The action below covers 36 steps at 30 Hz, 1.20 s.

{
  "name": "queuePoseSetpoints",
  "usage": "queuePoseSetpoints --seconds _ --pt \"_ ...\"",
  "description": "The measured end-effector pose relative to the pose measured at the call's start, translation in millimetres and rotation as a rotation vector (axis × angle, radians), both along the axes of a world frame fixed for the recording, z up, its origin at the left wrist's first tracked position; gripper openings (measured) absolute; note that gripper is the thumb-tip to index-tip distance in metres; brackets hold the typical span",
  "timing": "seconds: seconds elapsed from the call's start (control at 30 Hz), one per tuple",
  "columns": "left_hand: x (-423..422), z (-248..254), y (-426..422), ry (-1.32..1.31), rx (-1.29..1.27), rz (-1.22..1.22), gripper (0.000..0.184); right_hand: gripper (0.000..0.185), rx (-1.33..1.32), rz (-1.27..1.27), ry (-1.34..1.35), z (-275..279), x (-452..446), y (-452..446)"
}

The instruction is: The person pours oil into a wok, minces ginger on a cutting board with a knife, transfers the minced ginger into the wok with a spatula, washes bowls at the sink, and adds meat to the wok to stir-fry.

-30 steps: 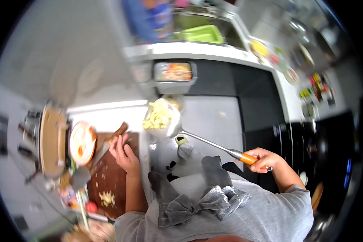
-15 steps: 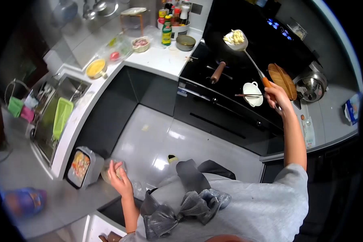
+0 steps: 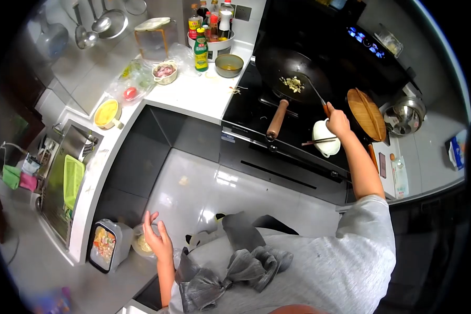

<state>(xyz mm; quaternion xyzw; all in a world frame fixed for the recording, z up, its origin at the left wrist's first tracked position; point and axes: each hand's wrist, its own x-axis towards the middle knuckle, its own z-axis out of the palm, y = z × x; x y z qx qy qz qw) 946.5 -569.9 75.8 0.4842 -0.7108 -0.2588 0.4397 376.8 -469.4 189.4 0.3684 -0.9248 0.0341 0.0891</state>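
My right hand (image 3: 338, 123) grips the wooden handle of a wok spatula (image 3: 317, 92), whose blade end reaches into a dark wok (image 3: 273, 70). Pale chopped pieces (image 3: 292, 83), possibly garlic, lie on the wok's bottom. The wok's wooden handle (image 3: 278, 119) points toward me with no hand on it. Just below my right hand, a white bowl (image 3: 325, 148) sits by the stove front with chopsticks (image 3: 313, 142) across it. My left hand (image 3: 160, 243) hangs low with fingers apart and holds nothing. Behind it, a round container (image 3: 141, 247) is partly hidden.
A wooden lid (image 3: 365, 114) lies right of the wok. On the left counter stand a bowl of meat (image 3: 165, 72), a green-capped bottle (image 3: 201, 49), an olive bowl (image 3: 229, 65) and a yellow-filled pot (image 3: 107, 113). A scrap bin (image 3: 121, 243) stands on the floor below the sink (image 3: 55, 209).
The spatula has come down from above the wok, and the pale pieces it carried now lie in the wok. My left hand stays low and open. The view has shifted slightly.
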Motion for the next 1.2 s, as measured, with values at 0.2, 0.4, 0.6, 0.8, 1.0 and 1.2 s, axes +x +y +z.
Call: queuePoseSetpoints --seconds 0.2,0.4,0.6,0.8,1.0,1.2 --pt "0 2 -23 -0.010 -0.002 -0.065 0.038 0.039 -0.053 -0.140 -0.073 2 -19 -30" --pt "4 12 -39 -0.099 -0.019 -0.152 0.038 0.036 0.176 -0.180 0.005 -25 -32 -80" --pt "35 -1 -40 -0.086 0.058 -0.073 0.039 0.038 0.086 -0.090 -0.013 42 30 -49" --pt "40 -3 -47 -0.106 0.035 -0.086 0.039 0.049 -0.018 -0.153 -0.027 28 24 -37" --pt "36 4 -60 -0.157 -0.063 -0.090 0.028 0.031 0.046 -0.230 -0.046 -14 5 -56" --pt "41 4 -59 -0.120 -0.002 -0.037 0.021 0.040 0.012 -0.166 -0.171 -17 7 -62"
